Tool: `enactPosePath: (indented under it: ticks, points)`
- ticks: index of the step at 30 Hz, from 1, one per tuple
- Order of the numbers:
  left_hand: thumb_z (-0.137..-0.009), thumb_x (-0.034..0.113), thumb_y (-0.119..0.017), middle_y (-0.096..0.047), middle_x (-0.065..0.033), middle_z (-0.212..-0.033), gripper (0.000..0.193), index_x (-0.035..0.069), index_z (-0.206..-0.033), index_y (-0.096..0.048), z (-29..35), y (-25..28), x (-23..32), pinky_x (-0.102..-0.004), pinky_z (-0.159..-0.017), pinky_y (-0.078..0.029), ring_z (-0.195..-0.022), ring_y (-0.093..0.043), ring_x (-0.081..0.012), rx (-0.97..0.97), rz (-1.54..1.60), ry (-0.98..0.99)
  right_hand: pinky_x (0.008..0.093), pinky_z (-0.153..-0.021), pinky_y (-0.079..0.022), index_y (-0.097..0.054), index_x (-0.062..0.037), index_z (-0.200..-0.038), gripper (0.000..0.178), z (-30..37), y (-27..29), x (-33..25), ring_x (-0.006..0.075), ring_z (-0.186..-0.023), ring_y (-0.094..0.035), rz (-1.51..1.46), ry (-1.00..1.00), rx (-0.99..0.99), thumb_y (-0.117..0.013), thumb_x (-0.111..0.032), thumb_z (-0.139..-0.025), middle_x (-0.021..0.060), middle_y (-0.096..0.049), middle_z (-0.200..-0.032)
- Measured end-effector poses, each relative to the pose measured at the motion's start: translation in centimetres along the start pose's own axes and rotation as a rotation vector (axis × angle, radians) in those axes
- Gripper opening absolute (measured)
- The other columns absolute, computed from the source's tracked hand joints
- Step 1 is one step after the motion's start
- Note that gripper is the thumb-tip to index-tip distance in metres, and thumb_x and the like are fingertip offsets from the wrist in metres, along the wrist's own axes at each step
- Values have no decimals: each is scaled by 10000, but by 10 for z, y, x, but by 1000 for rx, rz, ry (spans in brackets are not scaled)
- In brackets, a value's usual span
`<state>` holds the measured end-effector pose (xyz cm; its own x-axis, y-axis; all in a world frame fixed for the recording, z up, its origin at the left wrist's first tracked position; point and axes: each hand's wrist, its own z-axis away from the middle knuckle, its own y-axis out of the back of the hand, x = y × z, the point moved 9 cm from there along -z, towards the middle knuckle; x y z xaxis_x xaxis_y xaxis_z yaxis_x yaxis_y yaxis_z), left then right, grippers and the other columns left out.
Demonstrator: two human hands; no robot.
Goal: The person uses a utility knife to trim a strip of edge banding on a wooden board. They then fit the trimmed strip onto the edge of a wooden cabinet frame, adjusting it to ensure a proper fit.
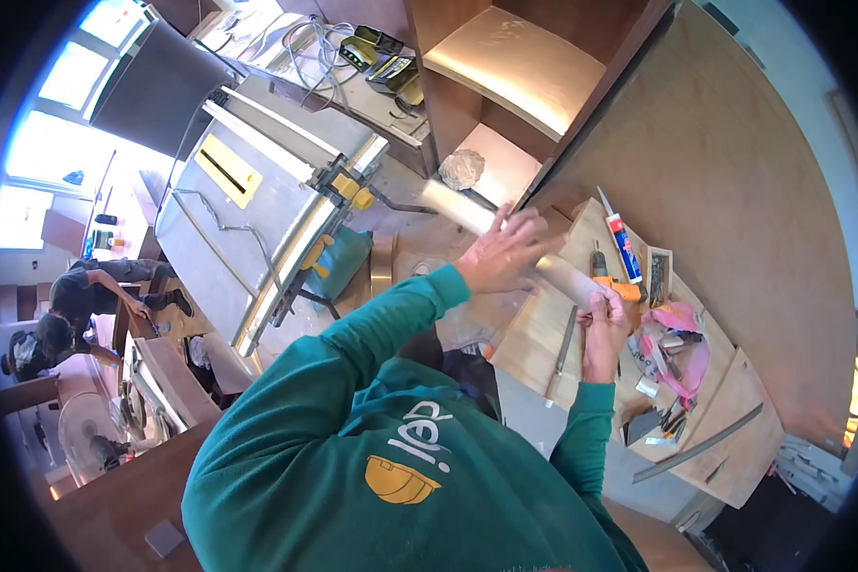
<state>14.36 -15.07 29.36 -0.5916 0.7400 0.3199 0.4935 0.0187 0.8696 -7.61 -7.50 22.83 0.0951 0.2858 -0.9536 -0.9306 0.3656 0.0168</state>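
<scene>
A narrow pale strip of board runs slantwise in front of my chest. My right hand grips its near right end between thumb and fingers. Across the middle of the strip lies my left hand, its fingers stretched out and slightly blurred; it hides part of the strip. Below and beyond my right hand is a wooden worktop. On it are an orange-and-black cordless drill, a sealant tube with a pointed nozzle, and a pink bag with small tools.
At the left stands a table saw with a yellow insert. A brown cabinet and a large upright panel rise ahead and right. Another person bends over at the far left, near a fan. A metal strip lies on the worktop.
</scene>
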Motion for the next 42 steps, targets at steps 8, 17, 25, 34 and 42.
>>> enactPosePath:
  ticks: [8, 17, 25, 34, 42]
  points:
    - [-942, 528, -722, -274, -271, -1594, 1018, -4, -1628, -192, 83, -79, -243, -531, -1162, -333, -1447, -329, -393, 654, 730, 1338, 262, -731, -582, -637, 8, -1184, 205, -101, -41, 4, 92, -768, -659, 145, 154, 94, -620, -143, -1046, 31, -664, -946]
    - [-1039, 281, -652, -508, -129, -1457, 664, 41, -1570, -334, -31, -76, -405, -445, -1028, -511, -1265, -549, -300, 1035, 1691, 945, 321, -819, -624, -646, 51, -1174, 205, -207, -140, -10, 212, -917, -736, 24, 291, 97, -653, -85, -1021, 117, -686, -1034]
    - [-1012, 190, -681, -624, 30, -975, 347, 27, -1309, -604, -40, -75, -465, -378, -850, -554, -856, -593, -122, 1178, 1478, 1024, 316, -799, -622, -638, 54, -1209, 238, -237, -191, -5, 252, -975, -741, 110, 337, 157, -653, -92, -1021, 139, -687, -1107]
    - [-773, 297, -891, -542, -102, -1064, 549, -81, -1073, -629, -35, -58, -461, -376, -826, -508, -936, -549, -212, 1194, 1241, 1186, 352, -801, -602, -596, 28, -1292, 303, -245, -185, -1, 261, -1064, -716, 202, 304, 192, -644, -126, -1036, 131, -671, -1180]
    - [-763, 273, -897, -556, -91, -1013, 610, -110, -1134, -601, -30, -50, -464, -372, -818, -528, -941, -582, -236, 1287, 1183, 1175, 349, -805, -593, -594, 39, -1295, 322, -246, -195, 0, 246, -1066, -701, 233, 283, 163, -647, -144, -1036, 134, -671, -1180]
